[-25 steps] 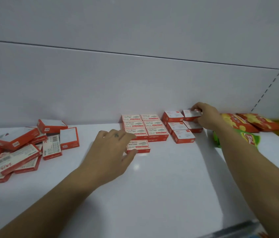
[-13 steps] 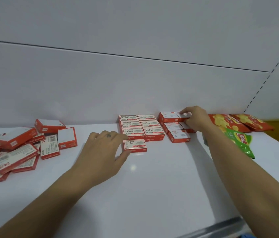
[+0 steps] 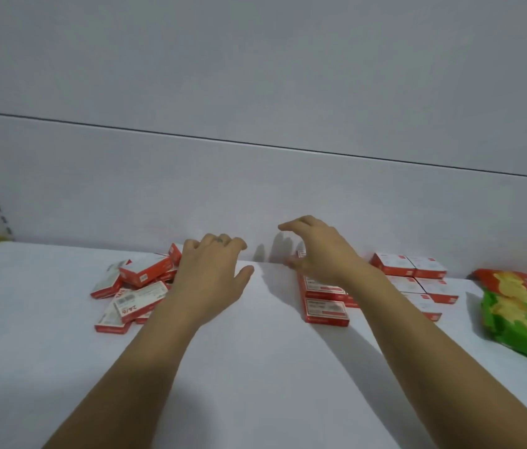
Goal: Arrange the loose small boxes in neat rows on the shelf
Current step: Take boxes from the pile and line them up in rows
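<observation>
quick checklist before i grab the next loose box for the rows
1. Loose pile in reach of left hand: ok, hand is over it.
2. Left hand holding a box: not ok, none seen in it.
3. Right hand free: ok, open, holds nothing.
4. Arranged rows straight: ok where visible; forearm hides part.
5. Free slot beside front box: cannot tell, forearm covers it.
6. Chip bags clear of rows: ok, apart.

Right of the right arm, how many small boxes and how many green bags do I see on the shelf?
Boxes: 5
Green bags: 1
Total: 6
</observation>
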`<state>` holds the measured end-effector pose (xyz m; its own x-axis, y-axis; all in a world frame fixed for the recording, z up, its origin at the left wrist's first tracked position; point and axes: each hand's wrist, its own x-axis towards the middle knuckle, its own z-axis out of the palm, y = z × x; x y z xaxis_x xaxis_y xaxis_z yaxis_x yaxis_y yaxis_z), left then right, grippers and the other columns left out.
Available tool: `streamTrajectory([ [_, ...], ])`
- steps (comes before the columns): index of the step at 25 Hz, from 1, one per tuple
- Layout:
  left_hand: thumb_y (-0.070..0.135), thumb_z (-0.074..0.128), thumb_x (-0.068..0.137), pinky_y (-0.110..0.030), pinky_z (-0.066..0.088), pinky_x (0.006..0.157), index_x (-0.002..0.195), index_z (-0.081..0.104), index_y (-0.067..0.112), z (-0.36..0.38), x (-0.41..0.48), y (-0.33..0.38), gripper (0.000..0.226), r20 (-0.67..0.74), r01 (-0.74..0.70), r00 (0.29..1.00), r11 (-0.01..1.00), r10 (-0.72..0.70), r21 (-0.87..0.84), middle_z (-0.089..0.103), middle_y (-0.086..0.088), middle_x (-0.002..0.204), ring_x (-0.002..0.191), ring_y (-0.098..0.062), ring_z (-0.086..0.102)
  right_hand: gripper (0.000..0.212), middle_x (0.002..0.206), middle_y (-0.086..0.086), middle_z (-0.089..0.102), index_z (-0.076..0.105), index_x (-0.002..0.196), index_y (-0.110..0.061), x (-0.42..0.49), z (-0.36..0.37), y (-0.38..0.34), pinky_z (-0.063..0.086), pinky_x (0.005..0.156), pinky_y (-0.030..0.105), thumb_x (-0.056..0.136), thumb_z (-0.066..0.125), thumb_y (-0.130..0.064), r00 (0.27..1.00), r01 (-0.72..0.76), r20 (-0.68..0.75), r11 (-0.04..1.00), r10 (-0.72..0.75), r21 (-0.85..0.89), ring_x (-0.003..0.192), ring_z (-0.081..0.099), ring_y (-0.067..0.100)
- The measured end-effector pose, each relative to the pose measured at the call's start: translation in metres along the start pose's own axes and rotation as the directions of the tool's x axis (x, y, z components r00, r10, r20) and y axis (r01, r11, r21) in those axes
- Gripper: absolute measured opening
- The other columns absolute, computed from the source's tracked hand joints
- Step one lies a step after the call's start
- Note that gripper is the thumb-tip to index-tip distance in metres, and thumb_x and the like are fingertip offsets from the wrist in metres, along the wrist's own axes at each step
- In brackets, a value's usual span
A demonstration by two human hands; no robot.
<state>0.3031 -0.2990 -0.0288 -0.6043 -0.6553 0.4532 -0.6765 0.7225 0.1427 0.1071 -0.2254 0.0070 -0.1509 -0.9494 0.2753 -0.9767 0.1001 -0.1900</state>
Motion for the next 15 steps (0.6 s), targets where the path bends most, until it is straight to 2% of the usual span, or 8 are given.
streamTrajectory([
  [5, 0.040, 0.052, 0.087, -0.043, 0.031, 0.093, 0.123, 0.050, 0.028, -0.028, 0.007, -0.059, 0.038, -0.044, 0.191, 0.981, 0.982, -0.191, 0.005, 0.057, 0.002, 0.123, 0.115, -0.021, 0.046, 0.058, 0.137, 0.000, 0.047, 0.044, 0.136, -0.028, 0.026, 0.033, -0.064, 0.038, 0.098, 0.037, 0.083, 0.064, -0.043, 0.979, 0.103, 0.176, 0.995, -0.100, -0.005, 0.121, 0.048, 0.022],
  [8, 0.038, 0.051, 0.088, -0.044, 0.032, 0.094, 0.124, 0.048, 0.029, -0.033, 0.002, -0.080, 0.037, -0.010, 0.284, 0.959, 0.959, -0.284, 0.012, 0.056, 0.002, 0.126, 0.115, -0.021, 0.046, 0.059, 0.127, 0.004, 0.053, 0.048, 0.132, -0.025, 0.030, 0.060, -0.088, 0.042, 0.092, 0.038, 0.080, 0.062, -0.051, 0.955, 0.134, 0.268, 0.991, -0.124, -0.020, 0.114, 0.052, 0.025],
  [12, 0.038, 0.048, 0.090, -0.043, 0.031, 0.095, 0.123, 0.049, 0.030, -0.029, 0.002, -0.074, 0.034, 0.008, 0.259, 0.966, 0.966, -0.259, -0.005, 0.056, 0.002, 0.126, 0.114, -0.020, 0.047, 0.052, 0.112, 0.004, 0.055, 0.052, 0.120, -0.022, 0.034, 0.077, -0.094, 0.041, 0.072, 0.032, 0.079, 0.066, -0.051, 0.951, 0.101, 0.292, 0.995, -0.102, 0.018, 0.092, 0.054, 0.021],
  [15, 0.038, 0.049, 0.089, -0.042, 0.030, 0.096, 0.123, 0.049, 0.032, -0.027, 0.003, -0.062, 0.034, 0.040, 0.203, 0.979, 0.979, -0.202, -0.022, 0.054, 0.003, 0.127, 0.115, -0.019, 0.046, 0.055, 0.113, 0.002, 0.057, 0.052, 0.121, -0.023, 0.036, 0.075, -0.088, 0.037, 0.072, 0.029, 0.076, 0.072, -0.047, 0.951, 0.087, 0.290, 0.993, -0.108, 0.082, 0.090, 0.051, 0.019],
])
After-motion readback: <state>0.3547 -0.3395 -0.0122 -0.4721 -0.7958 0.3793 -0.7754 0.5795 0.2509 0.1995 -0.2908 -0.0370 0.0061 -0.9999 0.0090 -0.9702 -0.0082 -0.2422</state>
